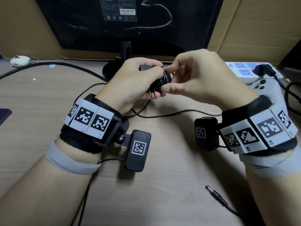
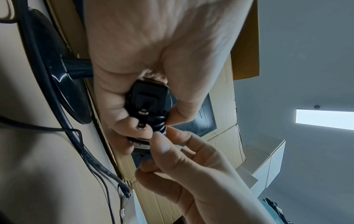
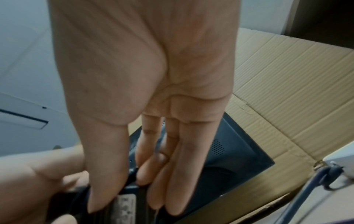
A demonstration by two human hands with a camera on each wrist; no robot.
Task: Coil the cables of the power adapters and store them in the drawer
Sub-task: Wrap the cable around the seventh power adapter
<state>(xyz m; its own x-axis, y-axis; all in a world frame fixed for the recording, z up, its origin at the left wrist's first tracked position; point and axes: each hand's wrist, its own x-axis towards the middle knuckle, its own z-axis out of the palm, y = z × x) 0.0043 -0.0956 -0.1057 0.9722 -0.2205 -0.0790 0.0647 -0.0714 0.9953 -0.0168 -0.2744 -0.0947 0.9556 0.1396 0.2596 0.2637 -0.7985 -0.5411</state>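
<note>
A black power adapter (image 1: 146, 68) with two metal prongs (image 1: 152, 95) is held above the desk, gripped by my left hand (image 1: 143, 74). Its black cable (image 1: 164, 80) is wound in tight turns around the body. My right hand (image 1: 169, 78) pinches those turns between thumb and index finger. The left wrist view shows the adapter (image 2: 147, 97) end-on, with the wound cable (image 2: 161, 121) beside the prongs. In the right wrist view my right fingers (image 3: 172, 181) reach down onto the labelled adapter (image 3: 127, 203). No drawer is in view.
A second thin black cable (image 1: 162, 114) loops across the desk, and a barrel plug (image 1: 215, 193) lies at the front right. Behind stand a monitor (image 1: 130, 22) and cardboard. At the right lie a power strip (image 1: 244, 70) and a white controller (image 1: 263, 88). A thick cable (image 1: 65, 64) crosses the left.
</note>
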